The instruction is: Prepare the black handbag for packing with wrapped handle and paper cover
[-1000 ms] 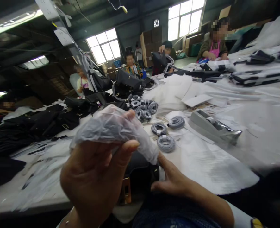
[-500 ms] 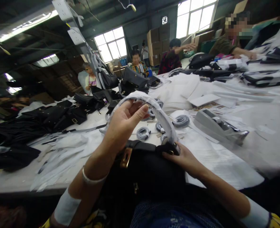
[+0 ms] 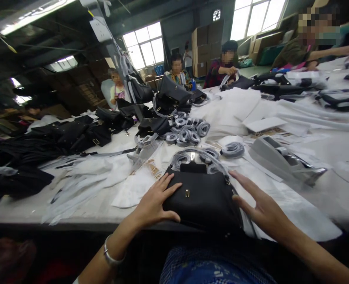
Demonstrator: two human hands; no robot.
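Note:
A black handbag (image 3: 204, 201) lies at the table's front edge, its small gold clasp (image 3: 187, 193) facing up. Its strap handle (image 3: 214, 154), wrapped in clear film, arches away at the far side beside a tab with a gold plate (image 3: 193, 156). My left hand (image 3: 159, 201) rests open on the bag's left side, fingers spread over the leather. On the right, my right hand (image 3: 260, 203) is open too, thumb and fingers apart, at the bag's right edge; whether every fingertip touches it I cannot tell.
A grey tape dispenser (image 3: 280, 157) stands to the right, a second one (image 3: 144, 152) to the left. Coiled wrapped straps (image 3: 187, 134) lie behind the bag. Black bags (image 3: 70, 136) and white foam sheets (image 3: 236, 106) cover much of the table (image 3: 11, 215). Several people work across it.
The handbag has been laid down with its clasp side up. My left hand has let go of the wrapped handle and moved down to the bag's side; my right hand has opened.

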